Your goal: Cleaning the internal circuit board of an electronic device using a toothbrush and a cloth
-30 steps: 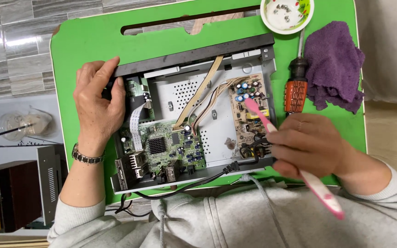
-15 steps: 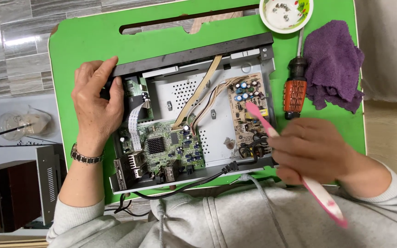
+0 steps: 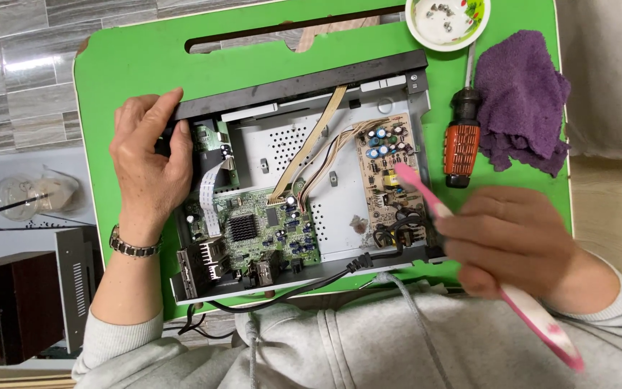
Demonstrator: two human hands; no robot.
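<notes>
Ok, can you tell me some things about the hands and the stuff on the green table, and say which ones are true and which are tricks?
1. The right hand holds a pink toothbrush over the tan circuit board. True.
2. The left hand is holding the screwdriver. False: it rests on the left end of the opened device; the orange-handled screwdriver lies untouched on the green table.
3. The purple cloth lies beside the screwdriver. True.
4. The white bowl sits inside the device. False: it stands on the table's far edge, beyond the device.
5. A wristwatch is on the left wrist. True.
</notes>
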